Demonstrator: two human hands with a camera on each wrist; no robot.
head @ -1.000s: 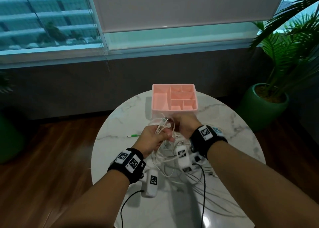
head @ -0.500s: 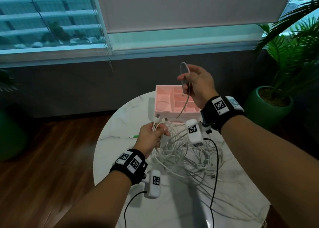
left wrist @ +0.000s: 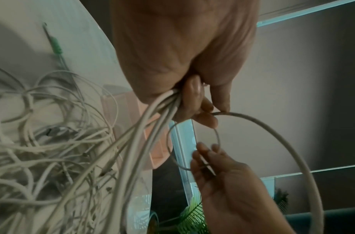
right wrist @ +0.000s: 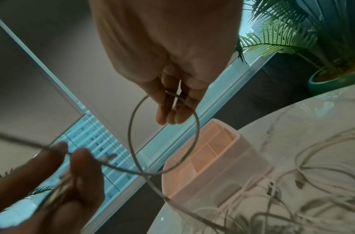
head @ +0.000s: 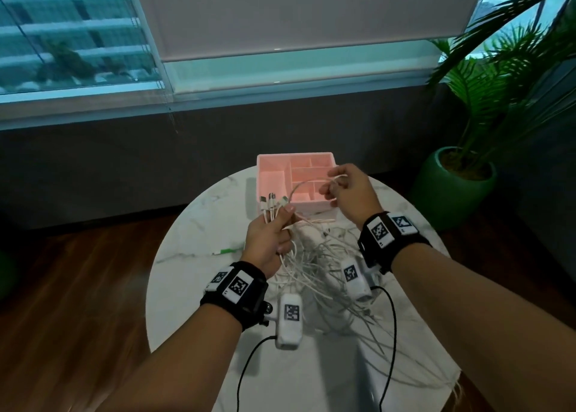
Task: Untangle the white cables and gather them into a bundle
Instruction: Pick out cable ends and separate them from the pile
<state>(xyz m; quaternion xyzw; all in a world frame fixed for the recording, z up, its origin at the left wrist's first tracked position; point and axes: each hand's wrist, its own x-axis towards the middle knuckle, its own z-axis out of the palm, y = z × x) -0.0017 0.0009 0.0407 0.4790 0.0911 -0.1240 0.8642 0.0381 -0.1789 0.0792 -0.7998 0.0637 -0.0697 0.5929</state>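
Observation:
A tangle of white cables (head: 324, 268) lies on the round marble table (head: 193, 274). My left hand (head: 268, 237) grips several cable ends, with the plugs (head: 272, 201) sticking up above the fist. The same bunch (left wrist: 158, 110) leaves the fist in the left wrist view. My right hand (head: 346, 187) pinches a loop of one white cable (head: 307, 184) over the pink box; the loop (right wrist: 164, 136) hangs from its fingers in the right wrist view. That cable runs from the right hand back to the left fist.
A pink divided organiser box (head: 271, 178) stands at the table's far side. A small green-tipped item (head: 227, 251) lies left of my left hand. A potted palm (head: 461, 175) stands on the floor to the right. Black wrist-camera leads (head: 391, 333) trail over the table.
My right hand pulled one cable up high above the box, then came down to box height with the cable curled into a loop. My left hand stayed on the cable ends.

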